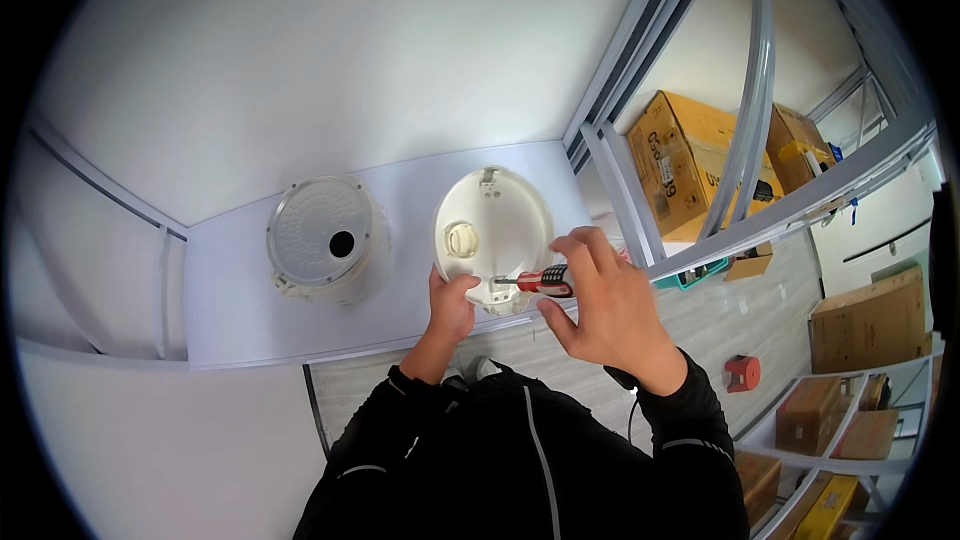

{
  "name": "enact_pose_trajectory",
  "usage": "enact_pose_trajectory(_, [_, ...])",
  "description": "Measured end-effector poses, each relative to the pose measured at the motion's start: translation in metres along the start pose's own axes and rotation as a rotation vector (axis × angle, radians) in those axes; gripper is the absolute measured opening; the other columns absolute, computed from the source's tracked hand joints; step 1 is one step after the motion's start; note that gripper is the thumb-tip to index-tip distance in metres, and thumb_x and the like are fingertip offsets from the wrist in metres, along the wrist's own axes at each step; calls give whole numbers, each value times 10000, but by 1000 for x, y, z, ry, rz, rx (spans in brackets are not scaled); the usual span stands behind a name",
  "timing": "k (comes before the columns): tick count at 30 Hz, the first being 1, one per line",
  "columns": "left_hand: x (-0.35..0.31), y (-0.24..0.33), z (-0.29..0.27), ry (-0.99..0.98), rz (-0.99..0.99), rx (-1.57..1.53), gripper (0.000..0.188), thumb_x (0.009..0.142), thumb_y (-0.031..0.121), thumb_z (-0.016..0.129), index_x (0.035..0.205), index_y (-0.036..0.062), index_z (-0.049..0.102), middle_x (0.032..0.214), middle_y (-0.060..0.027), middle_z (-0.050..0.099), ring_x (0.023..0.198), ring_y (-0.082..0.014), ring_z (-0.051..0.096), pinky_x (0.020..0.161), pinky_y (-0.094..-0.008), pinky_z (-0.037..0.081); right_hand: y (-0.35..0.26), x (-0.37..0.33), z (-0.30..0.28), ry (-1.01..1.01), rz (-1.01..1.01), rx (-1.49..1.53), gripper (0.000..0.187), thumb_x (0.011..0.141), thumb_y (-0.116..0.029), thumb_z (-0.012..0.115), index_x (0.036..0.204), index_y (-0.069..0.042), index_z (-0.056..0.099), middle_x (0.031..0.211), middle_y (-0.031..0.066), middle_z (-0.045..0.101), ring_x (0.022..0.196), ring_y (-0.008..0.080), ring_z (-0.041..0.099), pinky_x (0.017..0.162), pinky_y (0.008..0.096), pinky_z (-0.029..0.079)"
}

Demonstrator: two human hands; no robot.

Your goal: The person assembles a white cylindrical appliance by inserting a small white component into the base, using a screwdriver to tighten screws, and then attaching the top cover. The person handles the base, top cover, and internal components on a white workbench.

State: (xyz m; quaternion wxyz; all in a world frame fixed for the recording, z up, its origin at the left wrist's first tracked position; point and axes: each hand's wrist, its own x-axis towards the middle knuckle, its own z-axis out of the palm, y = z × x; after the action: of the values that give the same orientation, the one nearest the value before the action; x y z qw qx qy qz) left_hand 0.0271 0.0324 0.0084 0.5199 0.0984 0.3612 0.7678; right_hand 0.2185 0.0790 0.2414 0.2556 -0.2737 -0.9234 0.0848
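Note:
A round cream-white lid (510, 210) with a raised round knob-like piece is tilted up over the table's front part. My left hand (450, 312) grips its lower left rim, thumb on the inner face. A screwdriver (547, 281) with a red and black handle reaches its shaft to a small fitting near the lid's lower edge. My right hand (612, 305) is loosely around the handle's end, thumb and forefinger apart on either side of it. Whether the tip sits in a screw is too small to tell.
On the white table (230, 330) at left stands a round whitish appliance body (318, 230) with a dark round hole in its top. A grey metal frame (640, 210) rises at right. Beyond are cardboard boxes (690, 160), a red stool (742, 374) and a shelf with cartons (810, 415).

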Motion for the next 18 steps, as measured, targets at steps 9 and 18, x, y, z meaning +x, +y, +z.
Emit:
enact_pose_trajectory(9, [-6,9,-5,14,12,1,582,823,-86,575,1395,16,545,1291,-142,676,1177,-296,695,1020,-443,565,-4,2,3,-94,70,-126,490,890,-284,848,1222,-40,582,1003,120,659,700,324,676,628,413,521])
enact_pose_trajectory(18, [-9,14,-4,23,-10,-22,620,792,-103,584,1400,9,542,1284,-125,667,1165,-252,683,988,-388,561,2,-5,10,-183,28,-159,540,878,-356,829,1264,-73,580,1039,114,624,666,307,669,552,388,489])
